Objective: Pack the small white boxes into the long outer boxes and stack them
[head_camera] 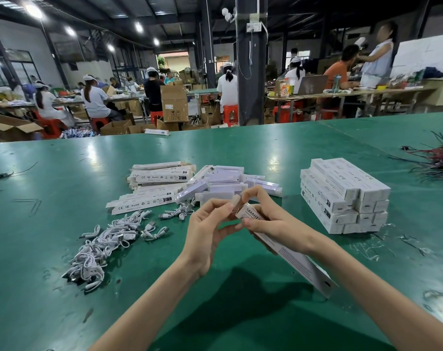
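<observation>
Two fingertips of the left hand (207, 231), thumb and forefinger, are pinched on the open end flap (236, 201) of a long outer box (299, 262). The right hand (273, 221) is wrapped round that same end, its forefinger bent onto the flap. The box is held clear of the bench (63, 173), over its near middle, tilted with the flap end up.

Whether a small white box is already inside cannot be told; the mouth is hidden by the fingers.

Judgement: flap closing in hand. The tuck is best creased first and fed in straight, with the walls kept square by the right grip, not squeezed.

Small white boxes (225, 182) are heaped mid-bench just beyond the hands. Flat outer boxes (159, 177) lie to their left, white cables (101, 245) toward the near left. The finished stack (347, 196) stands to the right; nothing is seen in the path to it. Tangled wires (440, 160) lie at the right edge.
</observation>
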A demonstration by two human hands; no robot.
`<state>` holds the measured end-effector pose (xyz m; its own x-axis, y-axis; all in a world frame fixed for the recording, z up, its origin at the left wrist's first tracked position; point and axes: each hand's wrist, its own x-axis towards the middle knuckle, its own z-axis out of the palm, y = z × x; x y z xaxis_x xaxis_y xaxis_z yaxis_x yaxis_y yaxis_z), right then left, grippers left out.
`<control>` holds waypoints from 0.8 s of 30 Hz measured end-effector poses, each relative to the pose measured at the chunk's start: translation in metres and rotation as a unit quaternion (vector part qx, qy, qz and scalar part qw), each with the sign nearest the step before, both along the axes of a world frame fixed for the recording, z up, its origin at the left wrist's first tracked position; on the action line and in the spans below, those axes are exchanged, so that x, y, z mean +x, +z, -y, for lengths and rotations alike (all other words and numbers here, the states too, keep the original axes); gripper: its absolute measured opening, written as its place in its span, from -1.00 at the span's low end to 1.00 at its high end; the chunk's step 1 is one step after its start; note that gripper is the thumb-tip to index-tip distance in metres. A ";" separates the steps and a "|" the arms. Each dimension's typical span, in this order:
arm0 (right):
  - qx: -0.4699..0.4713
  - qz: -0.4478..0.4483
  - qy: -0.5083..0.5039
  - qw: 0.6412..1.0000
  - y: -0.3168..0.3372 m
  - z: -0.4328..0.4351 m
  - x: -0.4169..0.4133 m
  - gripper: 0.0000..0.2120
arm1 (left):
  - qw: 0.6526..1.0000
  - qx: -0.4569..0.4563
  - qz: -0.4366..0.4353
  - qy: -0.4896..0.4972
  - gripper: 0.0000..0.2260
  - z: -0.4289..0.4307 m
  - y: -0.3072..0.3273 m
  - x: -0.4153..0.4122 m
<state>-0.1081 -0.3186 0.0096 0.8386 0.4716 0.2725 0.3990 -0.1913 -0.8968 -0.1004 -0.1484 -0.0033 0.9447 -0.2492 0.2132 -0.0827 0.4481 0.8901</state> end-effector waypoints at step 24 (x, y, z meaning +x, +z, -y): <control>-0.053 -0.015 0.004 0.998 -0.009 -0.003 0.004 -0.63 | 0.996 0.059 -0.063 0.005 -0.83 -0.005 0.004 0.001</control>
<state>-0.1039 -0.3154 0.0003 0.8419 0.5033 0.1946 0.3734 -0.2831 -0.8834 -0.0993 -0.1435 0.0007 0.9646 -0.2562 0.0624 0.0294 0.3395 0.9401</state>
